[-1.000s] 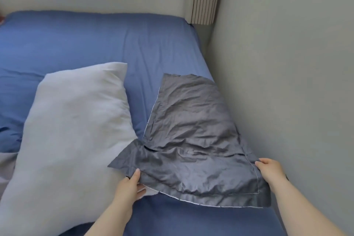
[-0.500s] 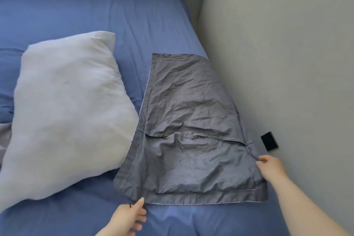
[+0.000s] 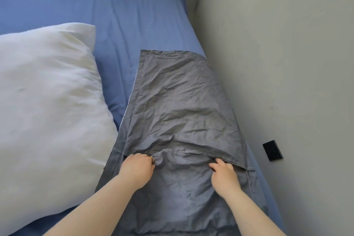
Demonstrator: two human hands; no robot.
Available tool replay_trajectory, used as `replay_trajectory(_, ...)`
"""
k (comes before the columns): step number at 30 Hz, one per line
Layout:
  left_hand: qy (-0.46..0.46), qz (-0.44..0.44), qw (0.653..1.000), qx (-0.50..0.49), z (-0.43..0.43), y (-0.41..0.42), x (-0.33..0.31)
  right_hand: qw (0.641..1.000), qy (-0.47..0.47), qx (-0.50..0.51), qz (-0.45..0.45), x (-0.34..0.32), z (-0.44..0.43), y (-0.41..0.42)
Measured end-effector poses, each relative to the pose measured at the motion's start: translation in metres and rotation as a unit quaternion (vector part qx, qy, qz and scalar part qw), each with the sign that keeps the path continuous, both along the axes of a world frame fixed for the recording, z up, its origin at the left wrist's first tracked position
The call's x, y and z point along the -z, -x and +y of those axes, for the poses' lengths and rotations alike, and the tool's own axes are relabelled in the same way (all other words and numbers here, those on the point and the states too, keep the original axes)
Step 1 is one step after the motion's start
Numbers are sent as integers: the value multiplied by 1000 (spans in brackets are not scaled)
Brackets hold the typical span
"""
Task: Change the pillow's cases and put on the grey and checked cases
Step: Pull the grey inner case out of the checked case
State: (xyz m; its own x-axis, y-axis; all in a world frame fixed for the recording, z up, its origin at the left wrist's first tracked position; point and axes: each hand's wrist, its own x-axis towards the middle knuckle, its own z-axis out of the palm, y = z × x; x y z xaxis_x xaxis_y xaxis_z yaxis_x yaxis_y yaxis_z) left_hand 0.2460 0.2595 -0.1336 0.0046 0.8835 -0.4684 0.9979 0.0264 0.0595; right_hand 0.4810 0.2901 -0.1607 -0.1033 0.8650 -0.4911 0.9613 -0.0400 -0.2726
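Hands: left hand [image 3: 137,168] and right hand [image 3: 224,174], apart, fingers tucked at grey case [image 3: 182,105] flap. Step: opening it. Next: bare pillow [image 3: 47,92], left of them, inserted.

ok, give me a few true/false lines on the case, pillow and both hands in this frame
1. The grey case lies flat on the blue sheet. True.
2. The white pillow is already inside the case. False: it lies bare beside it, to the left.
3. Both hands are at the case's overlapping flap. True: left hand, right hand.
4. The case lies along the wall side of the bed. True.
5. The right hand holds the black object. False: that sits on the wall, untouched.
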Motion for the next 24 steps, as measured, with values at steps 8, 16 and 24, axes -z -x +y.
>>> replay_trajectory(8,-117,-67,962,-238,34,14,7,977,-103,154,109,-15,62,5)
replay_trajectory(16,78,-135,975,-161,63,7,21,985,84,106,111,-17,99,3)
replay_trajectory(24,3,-157,981,-111,30,16,-19,989,111,-27,99,-52,80,27)
